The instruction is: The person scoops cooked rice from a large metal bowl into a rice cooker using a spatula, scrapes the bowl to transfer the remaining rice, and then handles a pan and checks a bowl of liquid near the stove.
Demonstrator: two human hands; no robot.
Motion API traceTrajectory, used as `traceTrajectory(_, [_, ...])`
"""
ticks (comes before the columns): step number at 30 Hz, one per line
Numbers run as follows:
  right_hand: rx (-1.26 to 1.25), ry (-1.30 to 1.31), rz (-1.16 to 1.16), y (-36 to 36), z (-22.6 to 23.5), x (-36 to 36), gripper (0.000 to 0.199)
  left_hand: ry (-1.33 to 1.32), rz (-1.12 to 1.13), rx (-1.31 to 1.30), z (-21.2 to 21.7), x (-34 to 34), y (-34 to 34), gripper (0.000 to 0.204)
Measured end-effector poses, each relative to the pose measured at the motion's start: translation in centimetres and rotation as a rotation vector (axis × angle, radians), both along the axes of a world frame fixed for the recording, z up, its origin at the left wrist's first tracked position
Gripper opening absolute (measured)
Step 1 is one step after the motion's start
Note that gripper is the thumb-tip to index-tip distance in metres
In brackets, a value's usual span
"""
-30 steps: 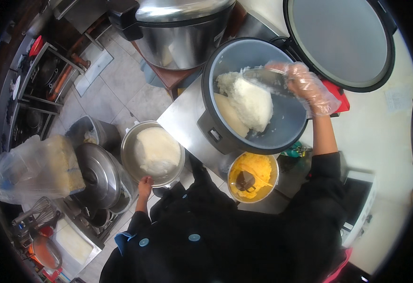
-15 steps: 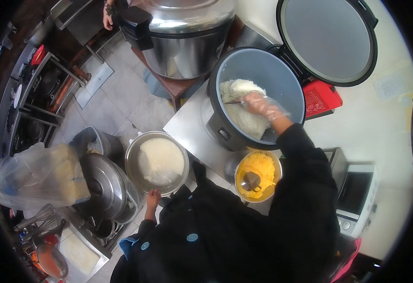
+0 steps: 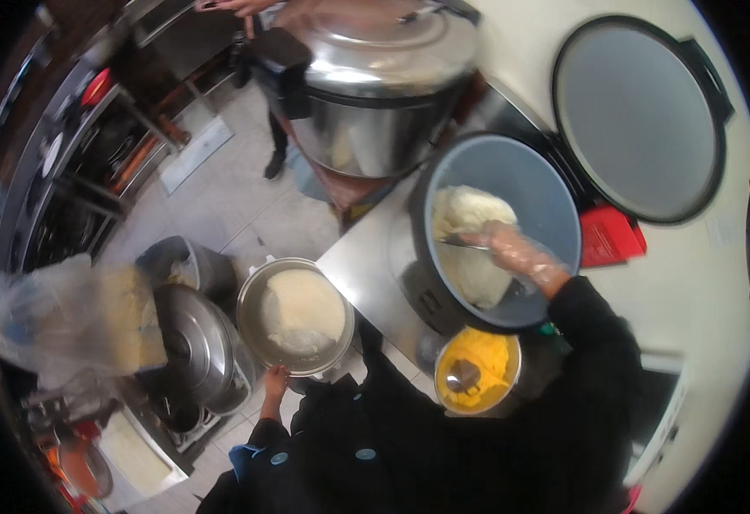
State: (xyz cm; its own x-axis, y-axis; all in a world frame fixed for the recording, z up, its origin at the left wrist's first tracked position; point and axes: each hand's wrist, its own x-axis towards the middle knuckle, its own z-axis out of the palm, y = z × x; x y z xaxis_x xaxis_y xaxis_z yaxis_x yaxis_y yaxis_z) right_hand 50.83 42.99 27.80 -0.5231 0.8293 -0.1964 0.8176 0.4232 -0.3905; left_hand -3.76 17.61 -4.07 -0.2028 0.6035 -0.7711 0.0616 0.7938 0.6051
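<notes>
My right hand (image 3: 521, 253), in a clear plastic glove, is closed around a flat grey utensil (image 3: 465, 242), only partly showing. It reaches inside a large rice warmer (image 3: 551, 184), over a mound of white rice (image 3: 476, 210). The warmer's round lid (image 3: 641, 116) stands open to the right. My bare left hand (image 3: 276, 379) is closed at the near rim of a wide metal pot (image 3: 253, 321) holding pale rice (image 3: 308, 304). Below the warmer, a metal bowl (image 3: 442, 396) holds yellow food (image 3: 485, 355) with a metal scoop (image 3: 462, 375) in it.
A big lidded steel cooker (image 3: 375, 128) stands beyond the steel counter (image 3: 366, 248). Leftward are a grey bin (image 3: 212, 265), a large round lid (image 3: 191, 343) and a bagged bundle (image 3: 75, 317). Another person's hand (image 3: 242, 7) shows at the top edge.
The view has shifted, so most things sit lower and farther right. My right hand stays inside the warmer; the utensil shows more plainly. The other person's hands and foot have come into view.
</notes>
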Motion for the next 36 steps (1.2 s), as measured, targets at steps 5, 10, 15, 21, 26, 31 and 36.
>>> traceTrajectory(5, [0.068,-0.275,0.297,6.4,2.8,-2.4,0.047,0.076,-0.219,-0.009,1.2,3.5,0.1,0.027])
traceTrajectory(10, [0.11,-0.113,0.447,3.9,2.9,-4.5,0.03,-0.004,-0.083,-0.087,2.4,3.1,-0.8,0.026])
traceTrajectory(15, [0.084,-0.274,0.472,2.3,-1.1,-4.8,0.024,0.0,-0.012,-0.187,2.2,2.4,-2.3,0.031])
traceTrajectory(21, [0.16,-0.336,0.361,-0.6,-6.2,-4.5,0.015,-0.053,0.019,-0.084,1.8,4.9,-1.8,0.029])
traceTrajectory(26, [-0.032,0.021,0.183,4.1,-3.2,-1.1,0.033,-0.082,-0.252,-0.105,-0.6,5.1,-1.7,0.026])
traceTrajectory(31, [0.111,-0.075,-0.226,1.4,8.5,1.5,0.044,-0.047,-0.036,0.045,0.1,1.8,-1.5,0.027])
traceTrajectory(36, [0.215,-0.274,-0.746,-4.9,7.7,-1.5,0.044,0.135,-0.16,-0.025,-0.3,-0.7,-6.4,0.026])
